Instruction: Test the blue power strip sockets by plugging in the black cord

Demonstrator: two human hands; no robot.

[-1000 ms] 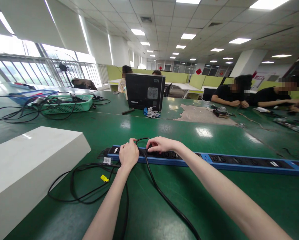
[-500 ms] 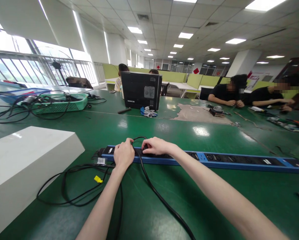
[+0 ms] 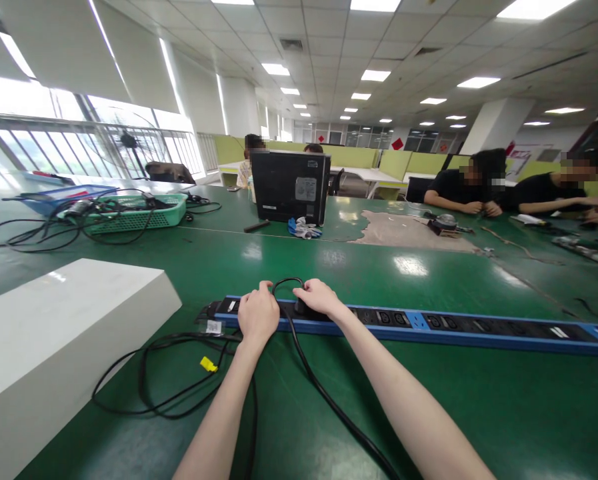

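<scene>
A long blue and black power strip lies across the green table in front of me. My left hand rests on its left part with fingers curled over it. My right hand is closed on a black plug seated in the strip. A black cable loops up from that plug between my hands and runs down toward me. More black cable with a yellow tag coils left of my left arm.
A white box sits at the near left. A green basket of cables and a blue tray stand at the far left. A black computer case stands mid-table. Other people sit working at the far right.
My right hand has slid left along the strip and closed round the plug. The left hand stays in place on the strip. The view has shifted slightly.
</scene>
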